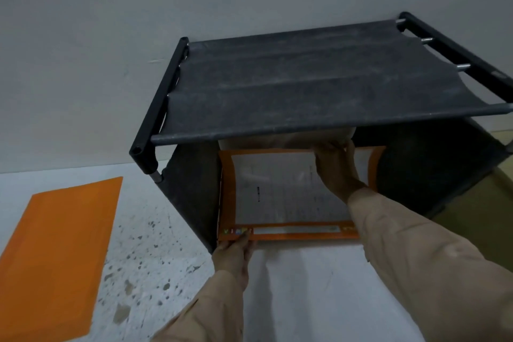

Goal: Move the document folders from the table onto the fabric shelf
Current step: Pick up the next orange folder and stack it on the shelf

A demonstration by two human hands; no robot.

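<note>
While both of my sleeves reach forward from the bottom of the view, my left hand [233, 254] pinches the near left corner of an orange-bordered folder [280, 194], thumb over the printed strip along its near edge. That folder has a clear front with white sheets showing through. It lies flat on the lower tier of the fabric shelf [305, 83], under the grey top tier, with its near edge about level with the front of the frame.

Further in, my right hand [337, 169] lies spread across the folder's far right part, fingers reaching under the top tier. I cannot tell whether they curl round the far edge or only press down on it.

Off to the left, a second orange folder [55, 253] lies flat on the speckled counter [155, 264], well apart from the shelf and untouched.

My reading: one folder is nearly placed, needing only to be seated and let go. At least one is left to fetch. A pale shape sits behind the right hand, deeper in the lower tier; too hidden to identify. Top tier bare.
</note>
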